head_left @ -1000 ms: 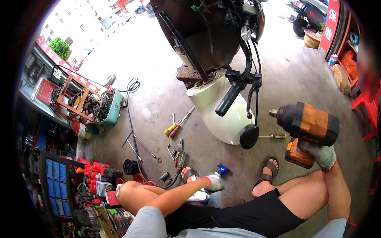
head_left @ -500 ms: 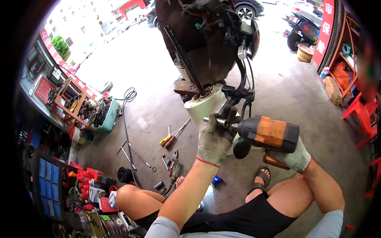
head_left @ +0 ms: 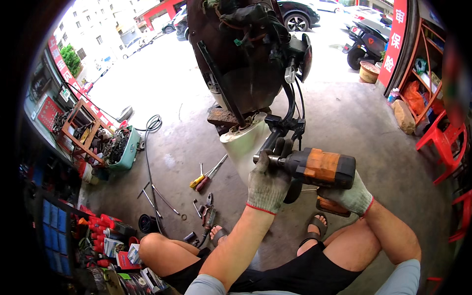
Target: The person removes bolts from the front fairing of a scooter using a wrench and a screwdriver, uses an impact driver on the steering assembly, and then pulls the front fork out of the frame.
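Note:
My gloved right hand (head_left: 346, 194) grips the handle of an orange-and-black impact wrench (head_left: 319, 167), held sideways with its nose pointing left. At the nose, my gloved left hand (head_left: 268, 179) is closed around a steel socket (head_left: 260, 158), beside the wrench's square drive. Directly behind them is the dark, stripped front of a scooter (head_left: 236, 59), with its black handlebar assembly (head_left: 282, 123) hanging down and a cream panel (head_left: 236, 142) below. A round black mirror (head_left: 294, 191) is partly hidden under the wrench.
Screwdrivers (head_left: 201, 179), pliers (head_left: 209, 201) and a hose (head_left: 152, 123) lie on the concrete floor. Crowded bottles (head_left: 103, 226) and a teal bin (head_left: 123, 147) stand left. Red stools (head_left: 442, 147) and a shelf (head_left: 418, 78) are right. Vehicles (head_left: 297, 17) are parked outside.
My left hand has risen from low beside my legs to the wrench's nose, now holding a socket there. The wrench has moved left and down to sit before the handlebar.

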The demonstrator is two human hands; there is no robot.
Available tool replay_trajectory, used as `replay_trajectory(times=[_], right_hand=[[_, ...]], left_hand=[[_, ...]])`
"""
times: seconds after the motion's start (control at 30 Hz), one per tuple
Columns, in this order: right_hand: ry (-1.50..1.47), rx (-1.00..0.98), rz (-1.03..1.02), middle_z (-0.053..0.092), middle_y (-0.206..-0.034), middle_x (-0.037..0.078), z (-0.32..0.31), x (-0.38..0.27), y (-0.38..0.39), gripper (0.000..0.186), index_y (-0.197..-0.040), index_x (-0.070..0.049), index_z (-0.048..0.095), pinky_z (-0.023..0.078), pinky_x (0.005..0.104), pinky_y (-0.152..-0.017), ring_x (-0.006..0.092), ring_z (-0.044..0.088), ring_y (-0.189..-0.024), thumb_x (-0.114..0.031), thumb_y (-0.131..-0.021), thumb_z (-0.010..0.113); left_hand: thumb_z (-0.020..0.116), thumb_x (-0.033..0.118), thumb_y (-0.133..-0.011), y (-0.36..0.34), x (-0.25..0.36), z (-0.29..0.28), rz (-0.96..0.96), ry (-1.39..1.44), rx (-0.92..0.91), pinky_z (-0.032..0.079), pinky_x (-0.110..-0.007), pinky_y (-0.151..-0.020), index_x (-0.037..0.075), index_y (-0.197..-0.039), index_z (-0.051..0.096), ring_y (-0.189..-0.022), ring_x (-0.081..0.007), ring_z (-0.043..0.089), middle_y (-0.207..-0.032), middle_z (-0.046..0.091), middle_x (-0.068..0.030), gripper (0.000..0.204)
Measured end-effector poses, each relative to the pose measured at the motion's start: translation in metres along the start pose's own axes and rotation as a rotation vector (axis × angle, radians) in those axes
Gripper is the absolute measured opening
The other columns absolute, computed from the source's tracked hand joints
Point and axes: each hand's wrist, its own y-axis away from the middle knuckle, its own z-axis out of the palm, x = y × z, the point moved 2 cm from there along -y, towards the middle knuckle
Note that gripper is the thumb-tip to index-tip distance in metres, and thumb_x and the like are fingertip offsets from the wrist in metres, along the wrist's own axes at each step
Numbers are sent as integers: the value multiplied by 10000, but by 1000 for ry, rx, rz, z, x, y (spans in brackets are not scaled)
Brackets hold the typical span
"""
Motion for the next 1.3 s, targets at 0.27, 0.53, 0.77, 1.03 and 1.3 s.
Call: replay_trajectory(times=[0.27, 0.53, 0.77, 1.03, 1.3], right_hand=[[256, 22, -184, 703, -982, 74, -4, 13, -3, 346, -1063, -83, 648, 537, 346, -849, 245, 675, -919, -156, -741, 753], [287, 18, -165, 706, -967, 74, -2, 7, -3, 337, -1058, -80, 650, 542, 339, -830, 249, 680, -902, -136, -737, 733], [307, -26, -141, 692, -1032, 100, 1, 15, 0, 384, -1101, -54, 639, 528, 341, -866, 252, 669, -963, -115, -732, 727], [428, -60, -301, 674, -1101, 89, 3, 0, 5, 438, -1180, -50, 621, 507, 346, -908, 216, 647, -1015, -54, -756, 732], [-164, 47, 316, 663, -1025, 27, 21, -26, -17, 389, -1131, -33, 637, 541, 285, -744, 108, 614, -896, -22, -765, 767]], left_hand=[[450, 276, -1037, 2, -2, 3, -49, -127, 100, 486, -518, -1014, 3, -1209, 489, -1206, -322, 566, -1257, 594, -171, 325], [399, 300, -1055, 2, -4, 11, -102, -221, 180, 529, -447, -961, -6, -1315, 412, -1106, -322, 616, -1230, 605, -189, 401], [350, 313, -1065, 10, -14, 23, -78, -240, 228, 490, -467, -1003, -4, -1323, 405, -1143, -311, 590, -1272, 588, -199, 413], [358, 341, -1065, 16, -27, 27, -26, -191, 95, 482, -421, -995, -11, -1261, 494, -1093, -278, 609, -1253, 603, -189, 425], [339, 322, -1071, 0, -5, 32, -40, -94, 6, 441, -442, -1054, -16, -1231, 486, -1147, -304, 585, -1222, 598, -196, 401]])
